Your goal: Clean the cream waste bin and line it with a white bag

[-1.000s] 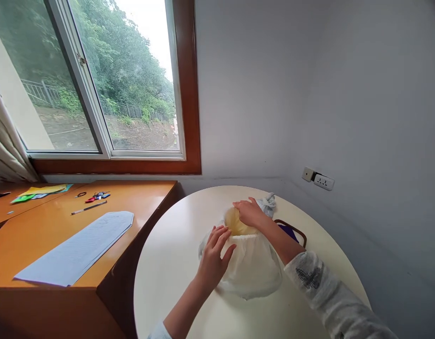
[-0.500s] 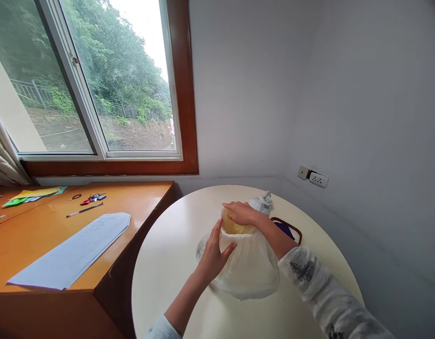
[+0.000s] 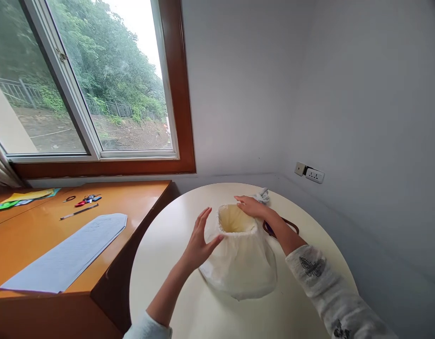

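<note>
A translucent white plastic cover [image 3: 238, 268], loose and wrinkled, spreads over the table around an upright container whose round mouth shows a pale yellow inside [image 3: 234, 219]. Its gathered edge lies around the mouth. Left of the mouth, my left hand [image 3: 198, 245] is open, fingers raised and thumb stretched toward the near rim. My right hand [image 3: 250, 207] is at the far right of the rim, fingers extended and apart, holding nothing; whether it touches the rim I cannot tell. Behind it sits a knotted grey-white plastic bag [image 3: 263, 195], partly covered.
A brown-edged dark item [image 3: 291, 225] lies behind my right forearm on the round cream table [image 3: 160, 263]. The orange desk [image 3: 143, 202] at left holds paper sheets [image 3: 69, 254], a pen [image 3: 79, 211], keys [image 3: 88, 200] and coloured papers [image 3: 26, 197]. A wall socket [image 3: 314, 175] is at right.
My left hand has drawn away from the mouth to the left and opened wider. My right hand has shifted right off the opening, so the yellow inside shows more. The view has turned slightly right.
</note>
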A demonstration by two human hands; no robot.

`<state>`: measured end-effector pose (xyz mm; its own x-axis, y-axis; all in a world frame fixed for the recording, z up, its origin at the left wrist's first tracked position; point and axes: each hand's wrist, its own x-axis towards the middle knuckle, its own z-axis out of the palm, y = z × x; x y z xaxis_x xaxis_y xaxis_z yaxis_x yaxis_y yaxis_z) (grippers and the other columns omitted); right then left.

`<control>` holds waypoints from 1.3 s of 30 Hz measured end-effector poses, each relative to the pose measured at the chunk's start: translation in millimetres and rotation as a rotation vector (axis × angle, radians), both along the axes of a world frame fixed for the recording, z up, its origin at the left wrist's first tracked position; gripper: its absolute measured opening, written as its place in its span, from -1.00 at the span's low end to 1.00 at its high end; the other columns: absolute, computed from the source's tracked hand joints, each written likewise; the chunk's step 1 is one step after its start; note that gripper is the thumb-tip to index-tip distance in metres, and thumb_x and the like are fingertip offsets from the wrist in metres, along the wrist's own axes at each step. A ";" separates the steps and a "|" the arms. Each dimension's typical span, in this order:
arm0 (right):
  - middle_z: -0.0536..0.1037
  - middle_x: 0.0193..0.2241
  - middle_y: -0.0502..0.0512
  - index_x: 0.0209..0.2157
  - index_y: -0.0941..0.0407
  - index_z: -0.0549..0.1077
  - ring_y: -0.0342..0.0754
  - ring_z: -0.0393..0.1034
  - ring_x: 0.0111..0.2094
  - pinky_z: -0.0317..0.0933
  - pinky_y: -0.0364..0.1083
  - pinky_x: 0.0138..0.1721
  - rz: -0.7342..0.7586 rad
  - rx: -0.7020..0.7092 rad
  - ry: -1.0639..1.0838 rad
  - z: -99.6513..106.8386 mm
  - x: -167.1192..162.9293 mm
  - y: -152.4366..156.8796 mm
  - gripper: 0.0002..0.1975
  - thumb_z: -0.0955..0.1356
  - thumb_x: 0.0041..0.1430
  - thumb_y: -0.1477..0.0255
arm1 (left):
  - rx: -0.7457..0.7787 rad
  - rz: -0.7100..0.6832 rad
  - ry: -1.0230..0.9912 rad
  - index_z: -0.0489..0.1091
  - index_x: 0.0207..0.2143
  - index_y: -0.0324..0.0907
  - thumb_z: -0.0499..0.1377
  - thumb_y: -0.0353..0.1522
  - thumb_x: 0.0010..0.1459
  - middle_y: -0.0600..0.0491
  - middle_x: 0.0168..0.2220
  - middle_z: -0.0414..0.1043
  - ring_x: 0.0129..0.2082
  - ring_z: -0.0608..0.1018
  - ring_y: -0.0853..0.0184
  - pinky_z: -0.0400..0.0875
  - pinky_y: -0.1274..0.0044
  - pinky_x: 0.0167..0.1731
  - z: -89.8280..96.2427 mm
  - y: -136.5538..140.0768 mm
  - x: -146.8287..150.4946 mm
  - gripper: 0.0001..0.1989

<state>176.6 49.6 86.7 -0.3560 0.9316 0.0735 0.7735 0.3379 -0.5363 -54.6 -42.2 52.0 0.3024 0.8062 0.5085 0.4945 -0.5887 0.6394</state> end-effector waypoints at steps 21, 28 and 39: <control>0.42 -0.02 0.17 -0.08 0.14 0.42 -0.01 0.25 0.03 0.06 0.00 0.07 -0.102 0.019 0.607 -26.2 2.1 -9.9 -0.55 0.16 0.17 0.17 | 0.251 -0.043 0.445 0.39 -0.26 -0.18 0.09 -0.13 0.11 -0.04 -0.23 0.46 -0.18 0.48 0.20 0.35 0.34 -0.12 36.0 -17.9 64.1 -0.68; 0.53 -0.21 0.15 -0.25 0.16 0.50 -0.01 0.37 -0.15 0.18 -0.04 -0.09 -0.067 0.022 0.600 -31.8 3.0 0.9 -0.63 0.25 0.06 0.22 | 0.262 0.006 0.698 0.33 -0.46 -0.20 -0.09 -0.24 0.23 0.00 -0.51 0.47 -0.47 0.52 0.24 0.31 0.43 -0.42 20.7 -16.6 92.8 -0.67; 0.53 -0.44 0.10 -0.36 0.20 0.52 -0.07 0.34 -0.39 0.17 -0.11 -0.35 -0.082 -0.023 0.564 -32.8 2.8 9.9 -0.65 0.23 0.04 0.25 | 0.328 -0.197 0.747 0.25 -0.45 -0.16 0.00 -0.34 0.12 0.08 -0.51 0.41 -0.49 0.47 0.34 0.29 0.50 -0.36 27.7 -14.4 65.7 -0.87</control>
